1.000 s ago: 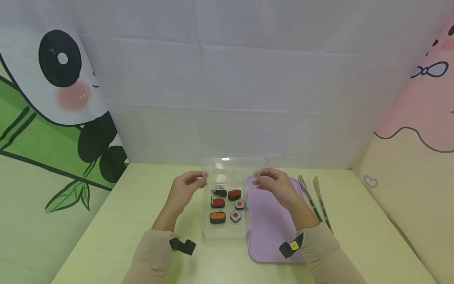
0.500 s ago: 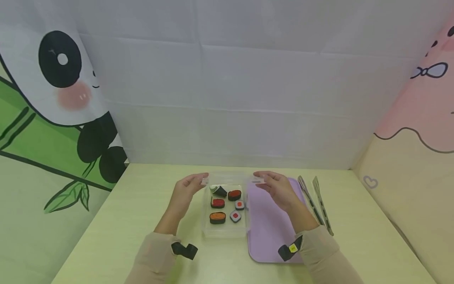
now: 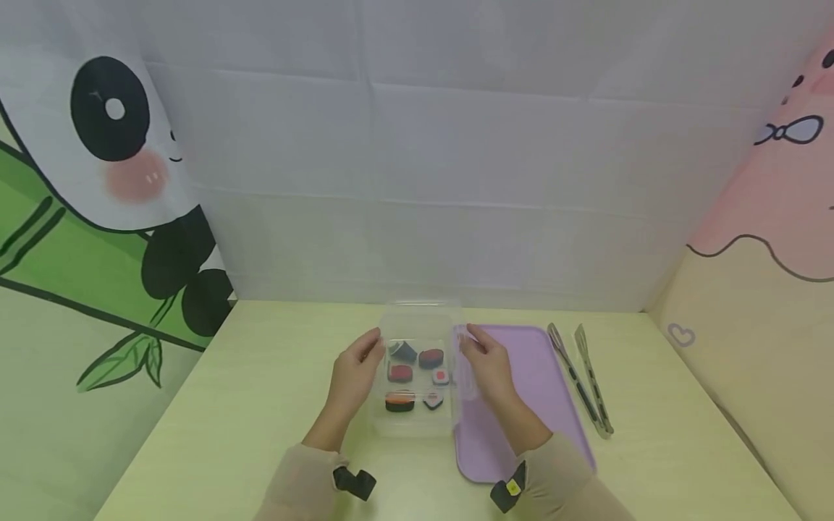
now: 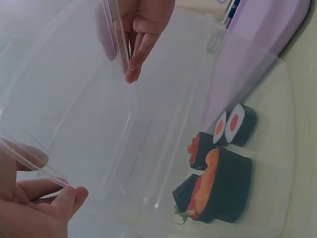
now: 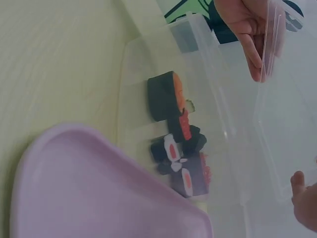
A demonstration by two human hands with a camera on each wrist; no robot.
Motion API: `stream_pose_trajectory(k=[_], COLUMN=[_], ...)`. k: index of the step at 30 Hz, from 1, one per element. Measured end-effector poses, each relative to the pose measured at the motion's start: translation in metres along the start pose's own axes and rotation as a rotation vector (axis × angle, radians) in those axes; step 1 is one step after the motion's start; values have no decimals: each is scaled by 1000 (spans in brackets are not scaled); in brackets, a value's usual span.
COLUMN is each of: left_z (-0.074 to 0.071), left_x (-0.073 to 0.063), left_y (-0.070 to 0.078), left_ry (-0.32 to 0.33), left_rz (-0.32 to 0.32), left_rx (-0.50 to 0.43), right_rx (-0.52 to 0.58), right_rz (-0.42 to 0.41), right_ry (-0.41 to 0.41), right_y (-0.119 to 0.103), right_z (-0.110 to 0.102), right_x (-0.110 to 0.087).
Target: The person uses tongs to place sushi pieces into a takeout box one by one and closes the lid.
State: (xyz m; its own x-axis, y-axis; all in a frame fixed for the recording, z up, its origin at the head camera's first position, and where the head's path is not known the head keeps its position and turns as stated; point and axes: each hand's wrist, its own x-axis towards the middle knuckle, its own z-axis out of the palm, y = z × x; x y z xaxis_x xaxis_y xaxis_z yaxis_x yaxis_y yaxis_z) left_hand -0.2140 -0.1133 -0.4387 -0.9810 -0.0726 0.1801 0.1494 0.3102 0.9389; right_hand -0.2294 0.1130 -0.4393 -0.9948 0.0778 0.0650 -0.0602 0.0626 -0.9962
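A clear plastic lid (image 3: 420, 318) is held tilted above a clear plastic box (image 3: 413, 432) on the table. My left hand (image 3: 354, 373) pinches the lid's left edge between thumb and fingers. On the opposite edge, my right hand (image 3: 489, 369) does the same. Inside the box lie toy sushi pieces: an orange-topped one (image 3: 399, 405), two red-topped ones, a dark cone-shaped hand roll (image 3: 404, 352) and two small rolls with red centres. Most are seen through the lid. In the left wrist view, the lid (image 4: 74, 99) stands apart from the sushi, with my left hand (image 4: 42, 198) at its corner.
A lilac tray (image 3: 521, 412) lies right of the box, close against it. Metal tongs (image 3: 589, 383) rest beyond the tray's right side. A white cloth backdrop (image 3: 417, 181) rises behind the table, with printed cartoon panels at both sides.
Both hands have moved closer together and towards me, bringing the lid over the box. The lid's near edge now crosses the front sushi pieces. Box, tray and tongs have not moved.
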Motion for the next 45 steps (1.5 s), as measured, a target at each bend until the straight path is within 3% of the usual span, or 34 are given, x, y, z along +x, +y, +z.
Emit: stream_pose_trajectory(k=[7, 13, 20, 28, 32, 39, 45], left_z=[2, 2, 4, 12, 12, 9, 12], left_x=[-3, -4, -6, -7, -10, -31, -38], left_y=[-17, -32, -44, -54, -56, -50, -54], left_ry=[-21, 0, -19, 7, -27, -178, -216], left_rz=[22, -12, -23, 21, 33, 14, 70], left_rx=[17, 54, 37, 67, 89, 279, 324], right_rx=[-86, -167, -220, -234, -267, -550, -574], right_rz=[-19, -15, -3, -6, 22, -12, -42], right_ry=[-10, -7, -7, -25, -38, -179, -163], right_y=[18, 33, 39, 45, 43, 38, 38], right_z=[9, 16, 20, 23, 24, 28, 33], right_x=[2, 0, -4, -6, -10, -26, -36])
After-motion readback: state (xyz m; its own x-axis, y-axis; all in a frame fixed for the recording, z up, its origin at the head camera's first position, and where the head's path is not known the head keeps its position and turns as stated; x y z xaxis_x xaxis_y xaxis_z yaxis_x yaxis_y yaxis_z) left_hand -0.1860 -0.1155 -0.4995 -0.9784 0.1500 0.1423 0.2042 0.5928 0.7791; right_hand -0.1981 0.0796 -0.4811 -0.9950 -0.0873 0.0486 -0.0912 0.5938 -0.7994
